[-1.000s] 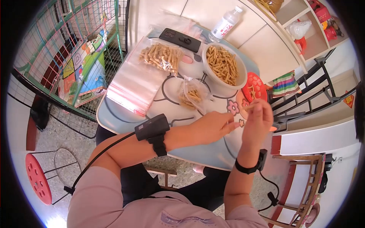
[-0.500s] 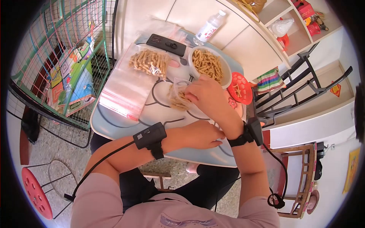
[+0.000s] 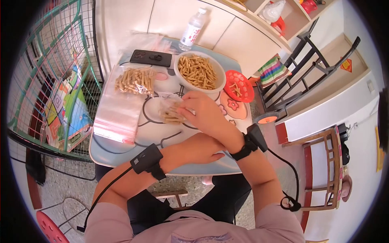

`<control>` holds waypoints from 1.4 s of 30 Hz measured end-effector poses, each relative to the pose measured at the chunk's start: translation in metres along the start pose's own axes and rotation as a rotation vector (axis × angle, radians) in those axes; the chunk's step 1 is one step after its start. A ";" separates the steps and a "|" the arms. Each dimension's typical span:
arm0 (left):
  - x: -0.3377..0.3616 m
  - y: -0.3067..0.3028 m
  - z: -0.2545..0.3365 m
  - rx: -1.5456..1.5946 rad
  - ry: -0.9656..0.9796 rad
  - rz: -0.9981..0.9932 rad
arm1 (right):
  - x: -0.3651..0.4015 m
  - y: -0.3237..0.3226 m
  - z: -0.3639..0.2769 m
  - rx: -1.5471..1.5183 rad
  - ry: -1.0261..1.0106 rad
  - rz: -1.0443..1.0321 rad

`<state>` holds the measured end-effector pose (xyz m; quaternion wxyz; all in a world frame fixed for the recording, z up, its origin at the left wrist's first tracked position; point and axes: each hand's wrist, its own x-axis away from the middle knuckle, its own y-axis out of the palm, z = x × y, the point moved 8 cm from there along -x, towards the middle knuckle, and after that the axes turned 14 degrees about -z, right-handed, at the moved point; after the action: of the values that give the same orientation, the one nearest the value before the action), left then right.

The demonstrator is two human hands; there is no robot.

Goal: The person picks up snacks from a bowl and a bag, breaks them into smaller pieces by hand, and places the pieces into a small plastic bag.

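My right hand [image 3: 204, 112] is closed at the side of a small clear plastic bag [image 3: 168, 106] lying on the table, its thumb and fingertips pinching the bag's edge. A few light-brown stick snacks [image 3: 172, 118] show inside this bag. My left hand [image 3: 202, 148] lies crossed beneath my right wrist, near the table's front. Its thumb sticks out, while its other fingers are hidden behind my right arm. Beyond my right hand, a white bowl [image 3: 222, 84] holds a heap of the same sticks. Farther left, a filled clear bag of sticks [image 3: 135, 80] rests on a stack of flat plastic bags [image 3: 117, 115].
A black phone [image 3: 151, 58] and a water bottle [image 3: 192, 30] are at the table's back. A red perforated basket [image 3: 247, 91] with a few sticks is right of the bowl. A green wire cage [image 3: 60, 81] borders the left side; a folded black metal frame [image 3: 312, 60] stands right.
The view has shifted, so the table and its things appear farther left. My right hand stays at the small bag, and my left hand remains crossed under it.
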<state>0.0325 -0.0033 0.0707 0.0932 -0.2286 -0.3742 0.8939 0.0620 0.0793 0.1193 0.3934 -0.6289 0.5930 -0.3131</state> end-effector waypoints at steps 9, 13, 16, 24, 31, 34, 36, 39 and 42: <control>0.000 0.007 -0.008 -0.084 -0.132 -0.110 | 0.020 -0.002 0.022 -0.129 -0.112 0.121; 0.003 0.005 -0.009 -0.085 -0.197 -0.161 | 0.026 -0.023 0.049 -0.526 -0.001 0.159; 0.003 0.003 -0.009 -0.093 -0.167 -0.111 | 0.033 -0.046 0.084 -0.449 0.138 0.338; 0.002 0.004 -0.009 -0.092 -0.169 -0.108 | -0.004 -0.072 0.155 0.369 0.415 0.298; 0.004 0.000 -0.008 -0.079 -0.139 -0.035 | -0.043 -0.063 0.163 0.489 0.599 0.231; 0.004 0.004 -0.011 -0.089 -0.157 -0.082 | -0.045 -0.065 0.170 0.424 0.584 0.253; 0.003 0.007 -0.012 -0.095 -0.160 -0.106 | -0.049 -0.065 0.175 0.344 0.585 0.246; 0.003 0.004 -0.010 -0.098 -0.160 -0.109 | -0.058 -0.068 0.173 0.308 0.480 0.282; 0.004 0.002 -0.009 -0.097 -0.167 -0.115 | -0.066 -0.067 0.176 0.297 0.409 0.292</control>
<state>0.0336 0.0023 0.0623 0.1019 -0.1358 -0.4358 0.8839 0.2405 0.1656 0.0955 0.3944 -0.3960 0.6920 -0.4570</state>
